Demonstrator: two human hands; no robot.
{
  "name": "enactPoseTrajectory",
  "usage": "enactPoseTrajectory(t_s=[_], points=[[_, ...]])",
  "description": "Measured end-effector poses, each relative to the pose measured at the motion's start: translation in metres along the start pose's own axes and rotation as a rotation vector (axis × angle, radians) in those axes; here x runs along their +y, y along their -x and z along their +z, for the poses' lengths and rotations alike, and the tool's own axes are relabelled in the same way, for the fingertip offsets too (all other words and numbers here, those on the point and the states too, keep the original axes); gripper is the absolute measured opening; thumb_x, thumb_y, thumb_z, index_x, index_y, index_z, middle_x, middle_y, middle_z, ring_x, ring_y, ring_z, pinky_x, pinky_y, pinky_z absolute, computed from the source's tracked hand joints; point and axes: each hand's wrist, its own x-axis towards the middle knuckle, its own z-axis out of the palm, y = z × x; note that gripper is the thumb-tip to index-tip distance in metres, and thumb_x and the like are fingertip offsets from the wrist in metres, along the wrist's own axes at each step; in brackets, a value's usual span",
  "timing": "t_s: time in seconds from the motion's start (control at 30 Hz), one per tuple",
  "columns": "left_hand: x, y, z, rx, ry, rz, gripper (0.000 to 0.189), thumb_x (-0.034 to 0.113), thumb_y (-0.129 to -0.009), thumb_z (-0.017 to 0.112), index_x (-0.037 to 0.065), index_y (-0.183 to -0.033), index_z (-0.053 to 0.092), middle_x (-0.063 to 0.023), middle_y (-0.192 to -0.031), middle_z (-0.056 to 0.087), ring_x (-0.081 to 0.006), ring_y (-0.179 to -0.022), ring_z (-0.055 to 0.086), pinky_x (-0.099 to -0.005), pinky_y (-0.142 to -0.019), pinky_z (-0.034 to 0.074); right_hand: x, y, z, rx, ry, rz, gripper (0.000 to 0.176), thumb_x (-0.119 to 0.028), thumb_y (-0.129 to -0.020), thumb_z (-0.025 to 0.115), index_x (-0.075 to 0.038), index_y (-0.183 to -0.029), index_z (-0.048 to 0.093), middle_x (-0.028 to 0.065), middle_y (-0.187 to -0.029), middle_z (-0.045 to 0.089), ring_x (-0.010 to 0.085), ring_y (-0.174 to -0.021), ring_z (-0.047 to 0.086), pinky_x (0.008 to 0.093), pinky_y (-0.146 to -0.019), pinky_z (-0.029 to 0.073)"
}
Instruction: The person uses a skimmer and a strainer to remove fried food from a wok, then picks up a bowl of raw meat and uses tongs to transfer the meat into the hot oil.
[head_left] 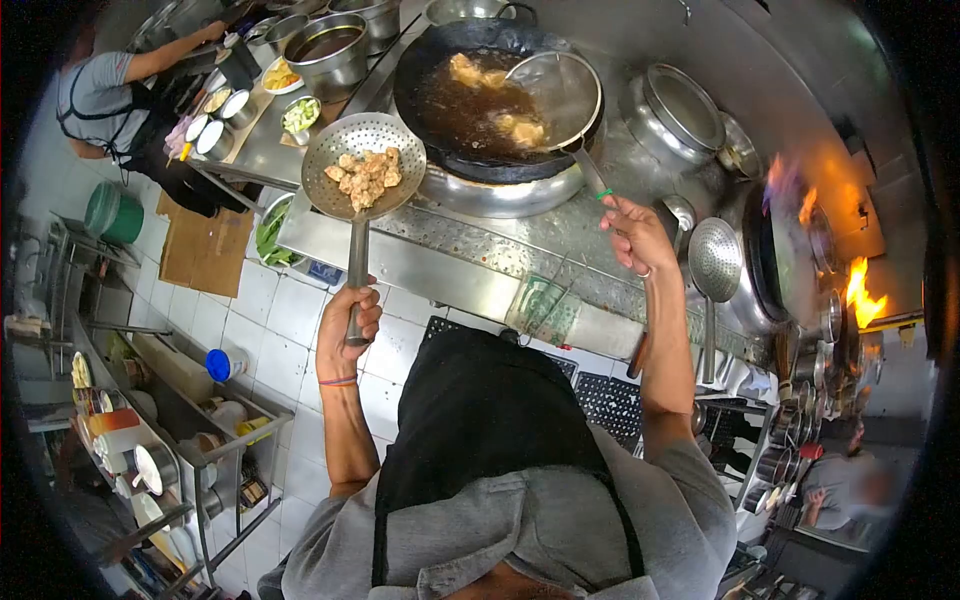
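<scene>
The left hand (350,318) gripped a round perforated metal skimmer (322,185) bearing browned chunks (366,178). The right hand (637,235) pinched a fine-mesh strainer's handle (592,178) over the black wok (440,75).

I wear a grey shirt (500,525) with short sleeves, a folded collar (450,580) and a front placket. Over it lies a black apron (490,400), its narrow black straps (380,545) running up both sides of my chest. Thin orange and bluish bands (337,381) circle the wrist by my left hand (350,318); a slim pale band (648,273) shows by my right hand (637,235).
</scene>
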Motion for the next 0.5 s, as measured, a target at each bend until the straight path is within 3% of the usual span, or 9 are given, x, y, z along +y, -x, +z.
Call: enactPoseTrajectory(t_s=[0.13,0.27,0.5], points=[[-0.003,0.004,-0.001,-0.022,0.011,0.011,0.020,0.005,-0.085,0.054,0.001,-0.104,0.052,-0.0012,-0.066,0.044,-0.0077,-0.044,0.041,-0.0212,-0.033,0.037,0.016,-0.003,-0.017,-0.102,-0.257,0.059,0.034,-0.003,-0.090,0.052,0.001,-0.123,0.047,0.0048,-0.080,0.057,0.0040,-0.039,0.035,0.0212,-0.029,0.028],[-0.008,0.012,0.006,0.025,0.016,0.034,0.022,0.005,-0.085,0.052,-0.001,-0.107,0.050,-0.0003,-0.065,0.043,-0.0057,-0.043,0.039,-0.0194,-0.031,0.036,0.030,-0.001,-0.016,-0.119,-0.291,0.036,0.034,-0.004,-0.090,0.053,0.001,-0.124,0.048,0.0047,-0.080,0.058,0.0038,-0.039,0.034,0.0208,-0.028,0.027],[-0.015,0.018,0.002,0.019,-0.003,0.065,0.023,0.005,-0.085,0.052,-0.001,-0.107,0.050,-0.0009,-0.066,0.044,-0.0064,-0.044,0.041,-0.0196,-0.032,0.038,0.029,0.002,0.002,-0.001,0.054,-0.083,0.036,-0.002,-0.091,0.050,0.000,-0.127,0.047,0.0057,-0.080,0.059,0.0049,-0.036,0.036,0.0220,-0.027,0.028]])
